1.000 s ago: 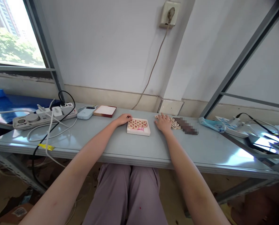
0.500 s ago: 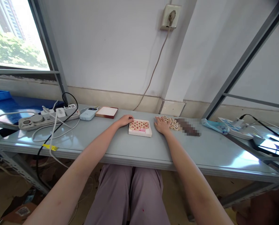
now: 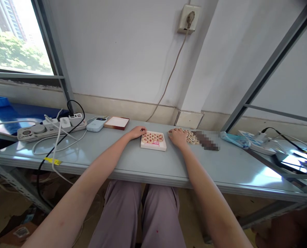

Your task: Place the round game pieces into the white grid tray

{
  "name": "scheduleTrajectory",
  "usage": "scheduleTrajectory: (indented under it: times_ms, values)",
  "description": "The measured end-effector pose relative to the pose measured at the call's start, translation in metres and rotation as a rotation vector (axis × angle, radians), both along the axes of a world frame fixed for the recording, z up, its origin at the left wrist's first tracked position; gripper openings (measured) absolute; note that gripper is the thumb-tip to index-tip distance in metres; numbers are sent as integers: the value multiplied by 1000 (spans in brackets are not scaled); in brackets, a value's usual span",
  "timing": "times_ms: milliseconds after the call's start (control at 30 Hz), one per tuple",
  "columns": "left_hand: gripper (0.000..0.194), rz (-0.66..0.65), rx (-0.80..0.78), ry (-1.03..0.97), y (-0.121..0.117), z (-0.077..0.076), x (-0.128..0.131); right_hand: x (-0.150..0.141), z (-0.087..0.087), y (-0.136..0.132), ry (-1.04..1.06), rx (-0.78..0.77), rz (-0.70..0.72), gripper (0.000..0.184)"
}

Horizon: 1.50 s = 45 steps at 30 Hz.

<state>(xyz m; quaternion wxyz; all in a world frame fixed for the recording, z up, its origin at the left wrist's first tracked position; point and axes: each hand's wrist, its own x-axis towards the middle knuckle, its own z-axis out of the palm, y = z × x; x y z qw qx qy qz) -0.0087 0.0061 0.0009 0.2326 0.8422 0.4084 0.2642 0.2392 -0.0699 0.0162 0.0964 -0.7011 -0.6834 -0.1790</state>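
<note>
Tray: a shallow white tray (image 3: 153, 148) lies at 12 o'clock on the table, square to its front edge, between the two hands.
Contents: wooden xiangqi pieces (image 3: 152, 138) with red characters lie flat and packed in rows inside it; a pink mark (image 3: 156, 143) shows near its lower right.
Outside: a heap of loose pieces (image 3: 191, 137) lies at about 1 o'clock, just right of the right hand.
Progress: pieces sit both in the tray and in the heap; neither hand is lifting one.
Left hand: the left hand (image 3: 136, 132) lies palm down and open at 11 o'clock, holding nothing, its fingers just at the tray's upper left corner.
Right hand: the right hand (image 3: 178, 137) lies palm down and open, fingers slightly spread, holding nothing that shows, right of the tray and well clear of it. Its fingertips look to be at the heap's edge, though from this height contact is hard to judge.
Nearby: a pixelated patch (image 3: 207, 140) covers something beyond the heap; a red-edged board (image 3: 116, 123) lies at 11 o'clock; a power strip (image 3: 32, 133) lies at 10 o'clock.
</note>
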Motion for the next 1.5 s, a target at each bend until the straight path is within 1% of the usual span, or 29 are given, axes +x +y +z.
scheduleTrajectory:
  times_ms: [167,300,400,467,700,767,833,900,1000,1067,1100,1167,1200,1333,1400,1500]
  values:
    - [30,-2,-5,-6,1,-1,0,-2,4,-2,11,-5,6,26]
    - [29,-6,-12,-9,1,-2,0,-2,0,-2,7,52,4,33]
    - [30,-4,-7,-12,0,-1,0,-1,-1,-1,14,-17,-10,33]
    - [30,1,-6,-13,0,-1,0,-1,1,-1,31,-57,-11,30]
    - [31,3,-4,2,1,-1,0,-5,16,-7,166,-74,9,23]
    - [31,-1,-3,-3,0,0,0,-4,19,-8,233,-45,44,27]
    - [31,-9,2,-9,0,0,0,-2,22,-9,343,-4,102,32]
    - [31,-10,5,-12,0,0,0,-2,27,-11,496,-32,222,35]
    - [32,-6,10,-4,0,0,1,-9,33,-17,687,-208,472,36]
    - [33,-9,13,0,-1,0,1,-17,36,-21,699,-332,594,36]
    - [33,-12,12,-1,-2,1,1,-21,36,-23,675,-379,625,35]
    - [32,-18,11,-5,-4,2,1,-26,35,-26,604,-435,641,34]
    - [32,-21,15,-5,-6,3,0,-28,34,-27,572,-438,631,35]
    - [31,-19,35,21,-9,6,1,-27,29,-23,500,-377,627,43]
    - [31,-9,34,26,-8,6,1,-24,27,-20,481,-357,631,38]
    - [31,-13,46,27,-6,4,2,-24,26,-20,462,-365,613,27]
